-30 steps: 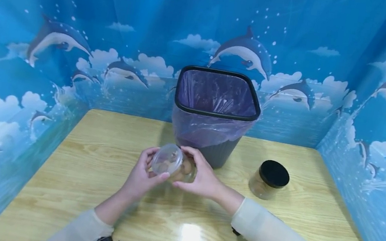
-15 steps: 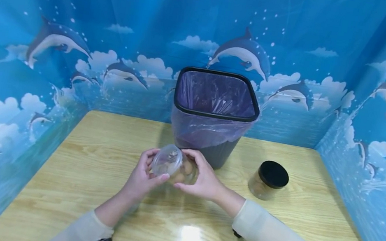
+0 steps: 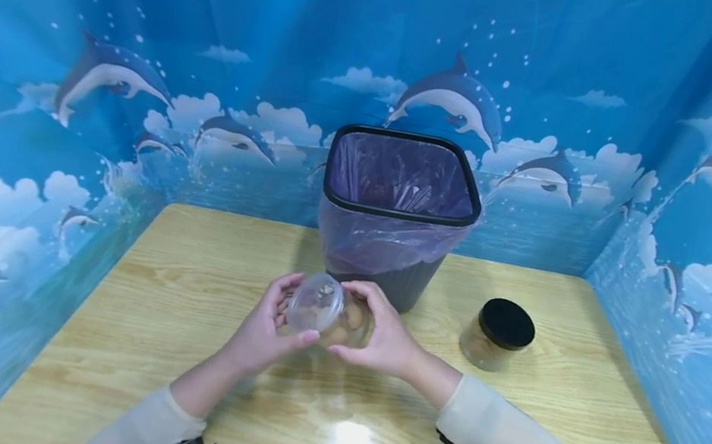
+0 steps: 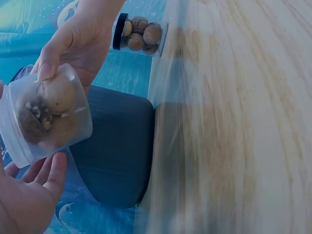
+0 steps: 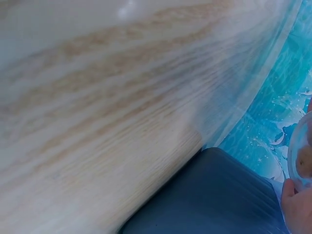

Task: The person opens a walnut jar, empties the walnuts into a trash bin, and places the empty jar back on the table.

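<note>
Both hands hold a clear plastic jar [image 3: 351, 321] with a translucent lid [image 3: 316, 303], tilted above the table in front of the bin. Round brown walnuts show through the wall; one looks cracked in the left wrist view. My left hand [image 3: 264, 331] grips the lid end, its thumb along the near side. My right hand [image 3: 383, 337] is curled round the other end, thumb below and fingers above. In the left wrist view the right hand [image 4: 80, 46] touches the jar [image 4: 58, 107] from above. At the right wrist view's edge, only part of the jar [image 5: 303, 158] shows.
A dark bin [image 3: 412, 280] with a black rim and purple liner [image 3: 388, 234] stands just behind the hands. A second jar [image 3: 484, 346] of walnuts with a black lid [image 3: 506, 323] stands upright at right on the wooden table [image 3: 184, 265]. Blue dolphin-print curtains [image 3: 254, 23] enclose the table.
The jar and both hands have shifted slightly right and toward me. Both hands keep their hold; the bin and second jar stay put.
</note>
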`<state>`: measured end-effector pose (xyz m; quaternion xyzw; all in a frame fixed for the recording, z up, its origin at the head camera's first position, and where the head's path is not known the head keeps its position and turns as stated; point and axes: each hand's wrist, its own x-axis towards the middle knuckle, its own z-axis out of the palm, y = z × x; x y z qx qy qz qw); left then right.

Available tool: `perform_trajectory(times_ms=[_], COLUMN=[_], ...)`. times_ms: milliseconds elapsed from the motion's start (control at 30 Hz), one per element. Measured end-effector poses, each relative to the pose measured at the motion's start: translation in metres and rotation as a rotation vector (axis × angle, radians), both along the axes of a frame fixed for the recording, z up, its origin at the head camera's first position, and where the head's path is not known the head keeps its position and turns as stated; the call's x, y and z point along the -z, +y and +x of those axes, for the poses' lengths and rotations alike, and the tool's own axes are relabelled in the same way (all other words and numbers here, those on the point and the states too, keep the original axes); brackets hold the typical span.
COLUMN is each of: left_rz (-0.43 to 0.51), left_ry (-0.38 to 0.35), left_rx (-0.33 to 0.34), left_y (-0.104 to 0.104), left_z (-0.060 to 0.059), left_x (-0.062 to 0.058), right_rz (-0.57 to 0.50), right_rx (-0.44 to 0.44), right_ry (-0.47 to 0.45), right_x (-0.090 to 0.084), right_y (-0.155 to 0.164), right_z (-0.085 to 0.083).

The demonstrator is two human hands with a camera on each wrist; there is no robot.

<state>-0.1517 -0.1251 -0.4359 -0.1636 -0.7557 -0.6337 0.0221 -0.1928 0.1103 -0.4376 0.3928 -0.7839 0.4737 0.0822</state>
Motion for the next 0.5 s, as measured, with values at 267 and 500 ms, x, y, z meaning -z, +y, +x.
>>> perform_trajectory(times_ms=[267,500], left_rz=[-0.196,-0.299], left_ry=[0.11,0.237], left_rx=[-0.007,0.057], left_y=[-0.004,-0.012], left_z=[-0.003,-0.01], left_x=[-0.007,-0.015], right_rz=[0.001,0.013], right_rx=[-0.018,-0.006], right_ry=[0.003,0.007], right_x=[0.002,0.0], right_y=[0.005,0.006], right_z=[-0.001,0.0])
